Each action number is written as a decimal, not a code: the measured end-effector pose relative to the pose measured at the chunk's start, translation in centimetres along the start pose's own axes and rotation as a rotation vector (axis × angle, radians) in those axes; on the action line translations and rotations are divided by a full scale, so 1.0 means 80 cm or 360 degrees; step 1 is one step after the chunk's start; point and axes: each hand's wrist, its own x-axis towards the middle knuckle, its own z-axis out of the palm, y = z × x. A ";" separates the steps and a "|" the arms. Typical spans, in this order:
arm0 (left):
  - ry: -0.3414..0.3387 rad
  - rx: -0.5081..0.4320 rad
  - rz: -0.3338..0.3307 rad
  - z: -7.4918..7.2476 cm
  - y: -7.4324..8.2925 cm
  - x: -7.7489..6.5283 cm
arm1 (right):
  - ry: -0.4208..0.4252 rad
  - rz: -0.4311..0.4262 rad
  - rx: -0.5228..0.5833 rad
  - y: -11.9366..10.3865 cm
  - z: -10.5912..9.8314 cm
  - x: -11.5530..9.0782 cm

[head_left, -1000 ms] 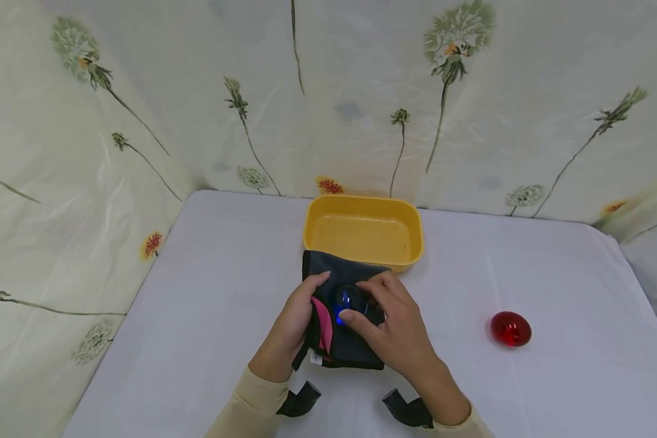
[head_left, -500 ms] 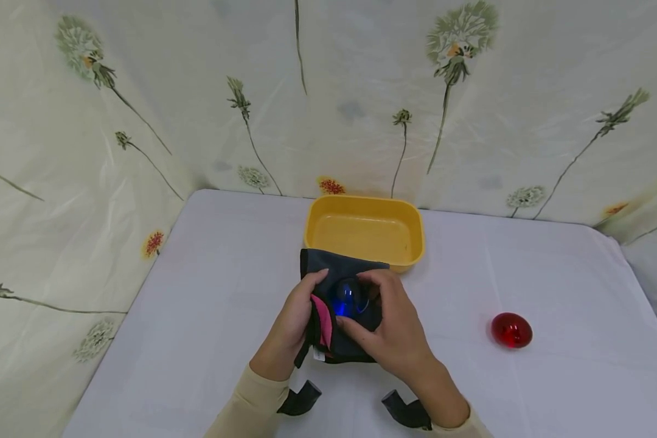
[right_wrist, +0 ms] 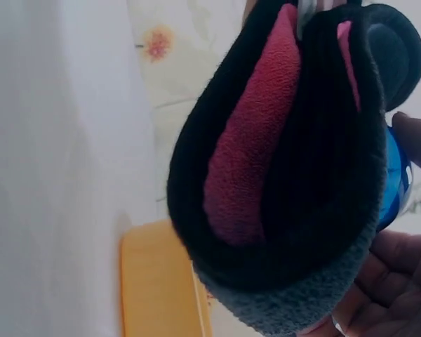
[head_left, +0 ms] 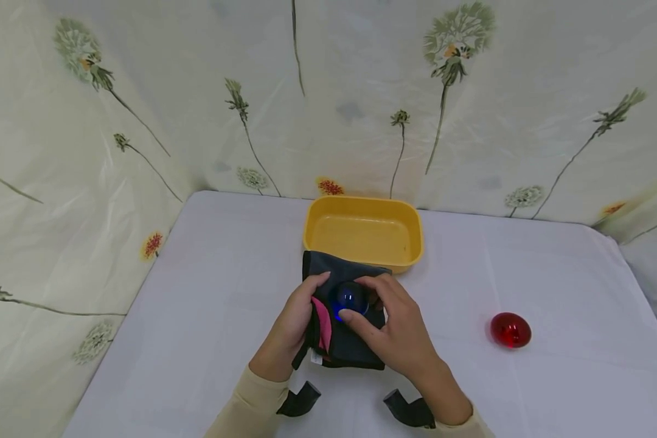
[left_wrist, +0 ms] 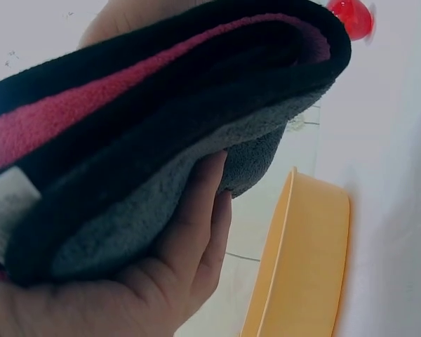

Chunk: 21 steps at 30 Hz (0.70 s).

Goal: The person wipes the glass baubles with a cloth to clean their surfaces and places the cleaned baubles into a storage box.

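A folded cloth [head_left: 356, 353], dark grey with black edging and a pink inner side, is held up in front of the yellow tub. My left hand [head_left: 291, 322] grips its left side, thumb on top; in the left wrist view the fingers [left_wrist: 189, 225] support it from outside. On the cloth's upper face lies a shiny, see-through blue ball [head_left: 351, 295]. My right hand [head_left: 402, 328] holds this ball between thumb and fingers. Layers of cloth [right_wrist: 245, 161] hide most of the ball in the right wrist view, where a blue sliver shows.
Behind the cloth stands a yellow plastic tub [head_left: 364, 234], its near rim partly covered. A shiny red, rounded object [head_left: 511, 330] lies to the right on the white tabletop [head_left: 224, 261]. Flower-patterned sheeting [head_left: 339, 91] rises along the back and left.
The right thumb and fingers shift slightly around the blue ball, spreading a little and coming back. The cloth tilts slightly and returns. The left hand keeps its hold.
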 end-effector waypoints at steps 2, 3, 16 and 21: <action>0.0004 -0.0003 -0.0001 -0.001 0.000 0.000 | -0.0015 0.0035 0.0013 -0.001 0.000 0.000; 0.0004 -0.0001 0.0001 -0.001 0.000 0.000 | -0.0018 0.0039 0.0013 -0.001 0.000 -0.001; 0.0005 0.0013 0.0018 -0.003 0.000 0.002 | -0.0026 -0.0149 -0.0106 -0.002 0.001 0.000; 0.0046 -0.0014 0.0004 -0.001 -0.001 0.003 | -0.0044 -0.0114 -0.0129 -0.001 0.001 0.000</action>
